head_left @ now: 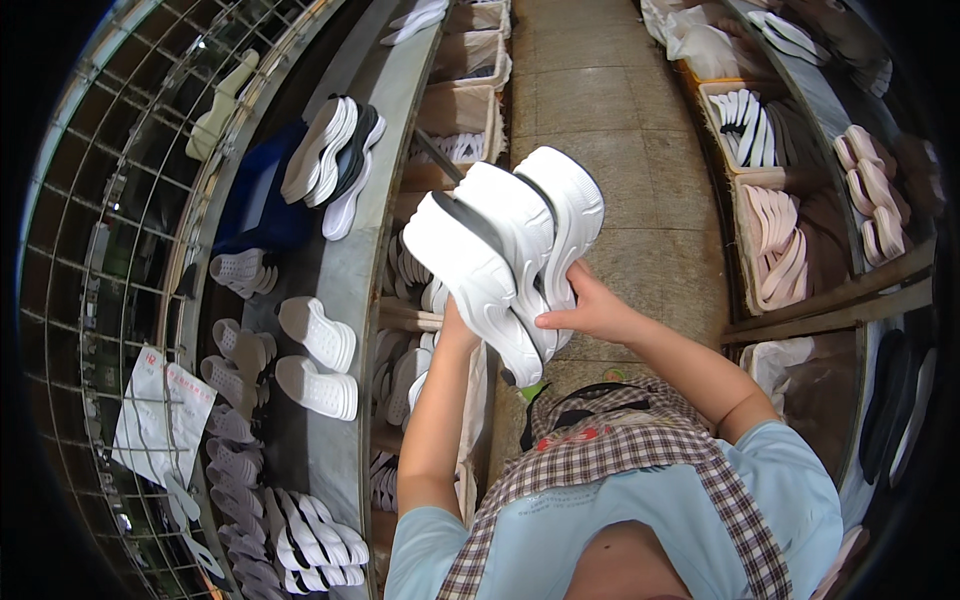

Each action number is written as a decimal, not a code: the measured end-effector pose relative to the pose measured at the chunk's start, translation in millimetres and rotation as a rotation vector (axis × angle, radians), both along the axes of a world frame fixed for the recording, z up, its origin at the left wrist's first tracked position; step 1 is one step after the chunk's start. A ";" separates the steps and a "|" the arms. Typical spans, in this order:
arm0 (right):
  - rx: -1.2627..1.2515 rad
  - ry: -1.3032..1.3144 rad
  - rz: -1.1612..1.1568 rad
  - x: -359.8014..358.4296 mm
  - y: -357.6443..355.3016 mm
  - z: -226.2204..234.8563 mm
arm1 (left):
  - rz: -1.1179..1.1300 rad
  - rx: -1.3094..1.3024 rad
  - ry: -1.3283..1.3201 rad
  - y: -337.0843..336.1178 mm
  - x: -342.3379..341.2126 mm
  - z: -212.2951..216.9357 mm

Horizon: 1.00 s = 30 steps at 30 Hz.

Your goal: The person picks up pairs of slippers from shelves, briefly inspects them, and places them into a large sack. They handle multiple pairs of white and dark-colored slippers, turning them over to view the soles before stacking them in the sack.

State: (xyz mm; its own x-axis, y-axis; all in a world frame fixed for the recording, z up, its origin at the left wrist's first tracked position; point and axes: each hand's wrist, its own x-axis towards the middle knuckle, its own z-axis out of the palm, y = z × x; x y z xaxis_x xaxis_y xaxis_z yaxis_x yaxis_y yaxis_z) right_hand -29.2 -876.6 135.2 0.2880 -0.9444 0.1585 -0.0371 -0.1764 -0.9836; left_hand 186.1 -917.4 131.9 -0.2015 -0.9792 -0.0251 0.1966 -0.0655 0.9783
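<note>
Right hand (597, 308) grasps bunched white soles (478, 268) along side, thumb across edge — left hand (458, 322) mostly hidden behind them, finger closure cannot be told. Soles stand tilted in mid-air above aisle floor (665, 190), between metal desk (350, 265) at left and bins at right. Step in hand, by judgement: holding bunch together. Next move likely calls for steady two-handed support — loose grip could let soles slip.

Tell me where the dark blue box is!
The dark blue box is at the head view's upper left, beside the grey metal ledge, just left of the stacked beige, white and black shoe soles.
</note>
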 end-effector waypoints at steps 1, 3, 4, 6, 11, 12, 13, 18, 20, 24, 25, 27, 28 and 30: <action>0.006 0.018 0.003 -0.8 -0.4 -0.9 | 0.004 -0.016 -0.004 -0.4 1.2 -2.8; 0.011 0.059 0.007 -1.7 -1.2 -2.3 | -0.038 -0.027 0.019 -1.6 3.1 -9.1; -0.021 0.031 -0.010 -1.9 -1.2 -2.7 | -0.033 -0.002 0.072 -2.5 3.7 -12.5; -0.051 0.036 -0.015 -2.7 -1.7 -3.2 | -0.039 -0.026 0.201 -5.5 3.2 -18.8; -0.090 0.091 -0.034 -4.5 -2.8 -4.4 | -0.057 -0.084 -0.025 -11.3 3.7 -21.6; -0.078 0.096 -0.033 -4.4 -3.2 -4.4 | -0.049 -0.108 -0.074 -10.4 4.5 -19.5; -0.063 0.099 -0.031 -4.5 -3.3 -4.4 | -0.054 -0.070 -0.072 -9.4 5.5 -17.0; -0.082 0.104 -0.047 -4.4 -4.1 -3.5 | -0.048 -0.077 -0.060 -10.5 0.0 -6.9; -0.137 0.096 -0.075 -4.1 -3.5 -3.0 | -0.048 -0.079 -0.051 -12.4 -2.2 -2.7; -0.147 0.175 -0.057 -6.0 -11.9 2.7 | -0.049 -0.058 -0.016 -6.1 -6.7 9.2; -0.165 0.150 -0.066 -7.3 -17.6 5.5 | -0.049 -0.042 0.002 -1.8 -8.5 13.0; -0.425 -0.044 -0.177 -11.1 -26.5 11.1 | -0.050 0.015 0.068 7.9 -14.3 19.8; -0.567 0.163 -0.176 -19.0 -37.8 15.0 | -0.050 0.053 0.110 11.4 -17.6 23.1; -0.633 0.313 -0.069 -32.4 -47.5 18.5 | -0.060 0.174 0.231 14.6 -21.7 28.3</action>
